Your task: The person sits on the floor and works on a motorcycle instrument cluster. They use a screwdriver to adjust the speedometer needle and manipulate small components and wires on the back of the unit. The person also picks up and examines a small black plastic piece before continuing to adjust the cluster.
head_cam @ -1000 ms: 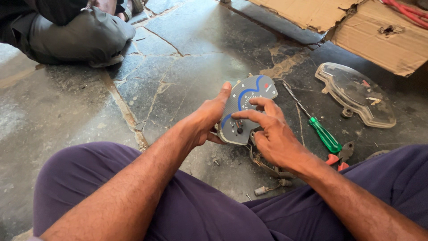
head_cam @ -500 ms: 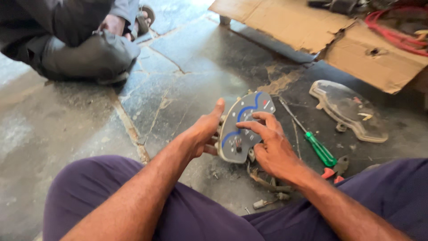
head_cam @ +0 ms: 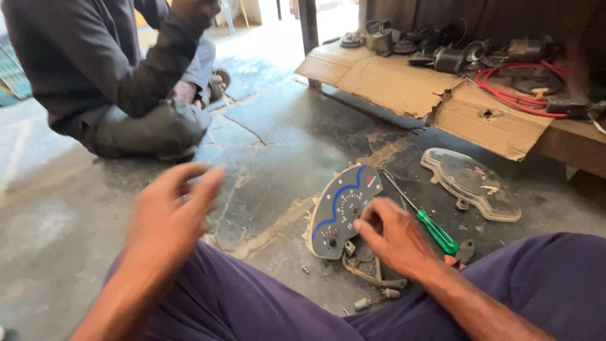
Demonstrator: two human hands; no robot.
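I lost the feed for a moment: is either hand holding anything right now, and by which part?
The right hand holds the gauge cluster panel, propped on the floor, by its lower right edge. The left hand is blurred, raised and open, holding nothing.

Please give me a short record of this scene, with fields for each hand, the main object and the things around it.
left hand: raised, open, blurred, holds nothing
right hand: grips the gauge panel
gauge panel: grey with blue line, tilted on the stone floor
screwdriver: green handle, beside the right hand
clear cover: lies flat, apart
other person: sits nearby
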